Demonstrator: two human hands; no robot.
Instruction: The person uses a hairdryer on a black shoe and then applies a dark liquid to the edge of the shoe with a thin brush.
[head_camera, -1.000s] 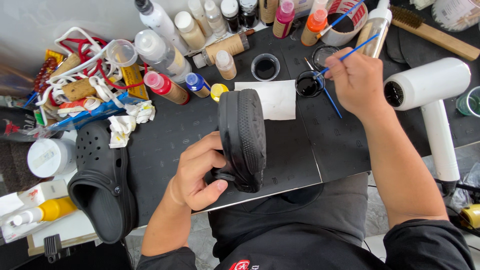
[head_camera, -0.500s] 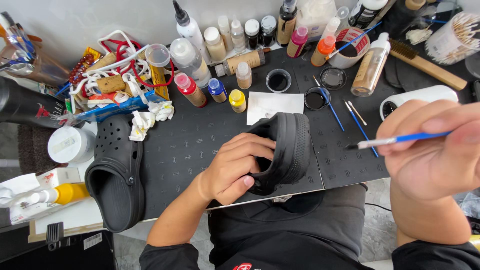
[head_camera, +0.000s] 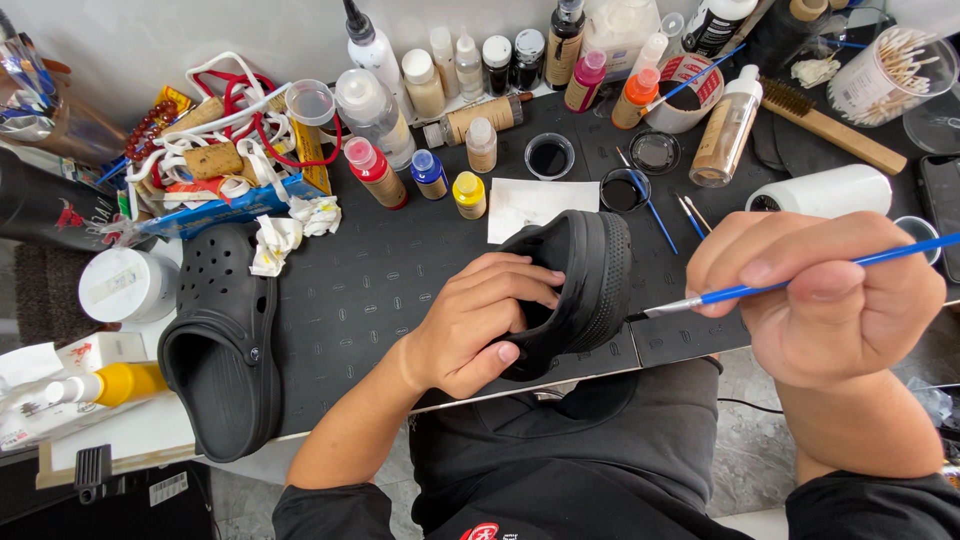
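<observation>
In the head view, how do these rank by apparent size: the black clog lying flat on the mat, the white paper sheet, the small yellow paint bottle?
1. Black foam clog lying flat
2. White paper sheet
3. Small yellow paint bottle

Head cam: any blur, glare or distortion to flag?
Head view: even, soft light with faint shadows; right hand looms large and slightly soft near the lens; clog in the left hand is sharp; edges bow, wide-angle; mild glare on the white cylinder.

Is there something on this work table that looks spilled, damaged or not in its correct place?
Nothing looks spilled or damaged. The only untidy spot is the crumpled white tissue lying loose beside the second black clog. The left hand holds the other clog on edge; the right hand holds a blue paintbrush.
</observation>
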